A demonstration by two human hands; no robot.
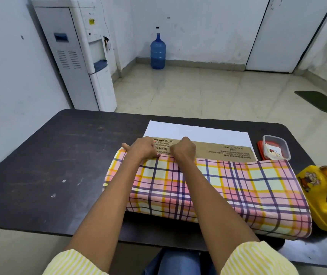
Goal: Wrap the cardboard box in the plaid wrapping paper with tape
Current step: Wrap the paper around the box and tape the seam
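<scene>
A flat brown cardboard box [218,150] lies on the dark table [59,155]. Plaid wrapping paper [228,187] is folded up from the near side over most of its top; its white underside [194,131] lies flat beyond the box. My left hand [141,147] and my right hand [183,148] sit side by side at the paper's upper edge near the box's left end, fingers curled down onto the edge against the cardboard. A yellow tape dispenser [325,195] stands at the table's right edge, untouched.
A clear plastic container [275,147] with small items sits on a red lid at the back right of the table. Beyond the table stand a water dispenser [79,56] and a blue water jug [158,51] on the floor.
</scene>
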